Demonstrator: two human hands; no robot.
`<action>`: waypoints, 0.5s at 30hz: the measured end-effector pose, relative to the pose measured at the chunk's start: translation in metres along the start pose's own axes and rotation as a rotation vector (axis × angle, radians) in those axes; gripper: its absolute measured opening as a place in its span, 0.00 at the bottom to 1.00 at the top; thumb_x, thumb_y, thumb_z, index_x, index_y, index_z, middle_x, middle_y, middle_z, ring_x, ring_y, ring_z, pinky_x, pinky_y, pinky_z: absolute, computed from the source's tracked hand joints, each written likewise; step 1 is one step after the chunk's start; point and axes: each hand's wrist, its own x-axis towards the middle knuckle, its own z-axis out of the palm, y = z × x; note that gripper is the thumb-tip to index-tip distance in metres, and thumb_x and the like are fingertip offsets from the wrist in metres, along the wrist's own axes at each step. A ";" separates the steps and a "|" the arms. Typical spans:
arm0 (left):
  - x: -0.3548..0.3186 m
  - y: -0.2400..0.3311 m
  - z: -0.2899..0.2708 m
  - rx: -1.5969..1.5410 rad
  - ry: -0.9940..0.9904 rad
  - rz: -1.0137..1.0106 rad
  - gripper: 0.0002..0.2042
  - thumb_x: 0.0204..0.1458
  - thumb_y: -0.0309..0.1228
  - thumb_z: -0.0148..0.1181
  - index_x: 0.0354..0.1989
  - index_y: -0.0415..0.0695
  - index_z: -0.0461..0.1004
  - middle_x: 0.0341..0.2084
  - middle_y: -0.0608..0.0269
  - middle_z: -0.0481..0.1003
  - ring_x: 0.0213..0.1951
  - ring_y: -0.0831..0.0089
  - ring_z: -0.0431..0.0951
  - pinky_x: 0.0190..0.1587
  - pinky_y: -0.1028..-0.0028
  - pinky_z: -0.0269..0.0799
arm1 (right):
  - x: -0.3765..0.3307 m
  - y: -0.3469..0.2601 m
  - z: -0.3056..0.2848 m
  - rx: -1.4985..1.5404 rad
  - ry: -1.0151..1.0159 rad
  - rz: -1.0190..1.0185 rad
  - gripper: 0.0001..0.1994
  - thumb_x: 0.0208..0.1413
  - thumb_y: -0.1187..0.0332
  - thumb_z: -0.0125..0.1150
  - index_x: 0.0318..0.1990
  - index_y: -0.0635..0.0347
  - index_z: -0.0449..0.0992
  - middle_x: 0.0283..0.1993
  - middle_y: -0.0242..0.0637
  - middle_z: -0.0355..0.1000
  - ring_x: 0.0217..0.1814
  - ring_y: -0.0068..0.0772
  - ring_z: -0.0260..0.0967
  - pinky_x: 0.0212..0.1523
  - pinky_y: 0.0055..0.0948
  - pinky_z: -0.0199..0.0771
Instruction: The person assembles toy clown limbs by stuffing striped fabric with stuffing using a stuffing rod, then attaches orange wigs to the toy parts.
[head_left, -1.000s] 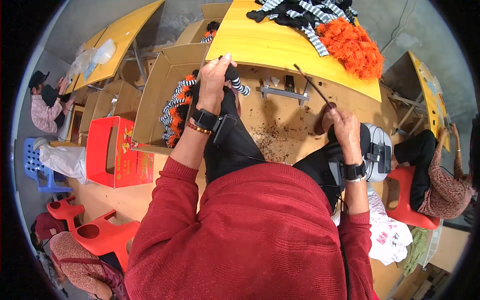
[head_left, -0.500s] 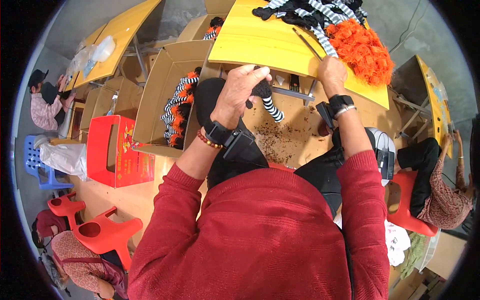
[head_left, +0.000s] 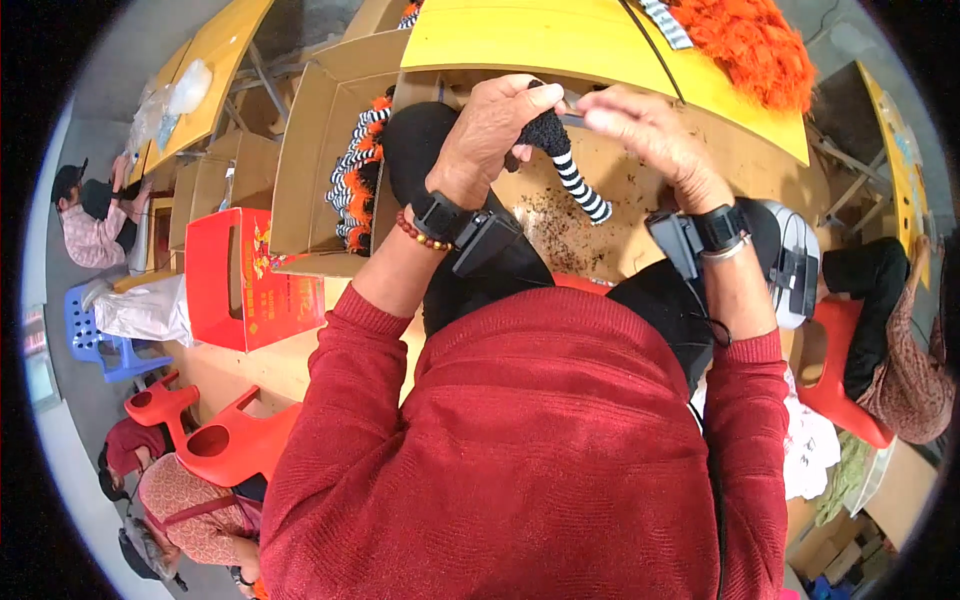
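My left hand [head_left: 490, 130] is closed round a small black fuzzy fabric piece [head_left: 546, 132], its thumb on top. From that piece a black-and-white striped fabric limb [head_left: 580, 185] hangs down over the floor. Close to its upper end is my right hand [head_left: 650, 135], fingers stretched toward the left thumb. A small greyish thing [head_left: 573, 117] shows at the right fingertips, too hidden to name. On the yellow table [head_left: 520, 40], a thin dark rod or cord [head_left: 655, 50] runs down to near my right hand; whether the two touch I cannot tell.
Orange fluffy material [head_left: 745, 45] is heaped on the table beside a striped strip [head_left: 665, 22]. To the left, a cardboard box [head_left: 325, 120] holds striped and orange pieces [head_left: 355, 185], with a red box [head_left: 270, 300] nearby. Dark scraps [head_left: 570, 235] litter the floor. Other people sit around.
My right hand has moved from the table's edge leftward to the black piece. My left hand still holds that piece, and the striped limb hangs longer. The view has shifted somewhat.
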 end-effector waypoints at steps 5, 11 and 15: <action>-0.002 0.002 0.019 0.089 -0.034 -0.007 0.09 0.49 0.33 0.53 0.26 0.39 0.71 0.14 0.71 0.68 0.11 0.88 0.61 0.10 0.89 0.54 | -0.013 0.013 0.022 0.176 -0.167 -0.011 0.17 0.43 0.57 0.62 0.34 0.61 0.75 0.27 0.26 0.69 0.31 0.16 0.61 0.33 0.20 0.62; -0.012 0.002 0.024 0.179 0.131 0.031 0.08 0.49 0.33 0.52 0.26 0.42 0.71 0.14 0.71 0.68 0.11 0.88 0.61 0.11 0.88 0.53 | -0.034 0.008 0.020 0.103 -0.124 0.178 0.07 0.46 0.66 0.59 0.28 0.60 0.76 0.21 0.20 0.67 0.23 0.10 0.58 0.25 0.12 0.58; -0.016 -0.002 0.019 0.172 0.160 0.059 0.08 0.46 0.34 0.54 0.24 0.42 0.72 0.15 0.72 0.67 0.13 0.87 0.61 0.12 0.87 0.54 | -0.045 0.009 0.014 0.098 -0.073 0.187 0.07 0.46 0.66 0.59 0.22 0.58 0.73 0.19 0.20 0.66 0.22 0.09 0.58 0.23 0.13 0.55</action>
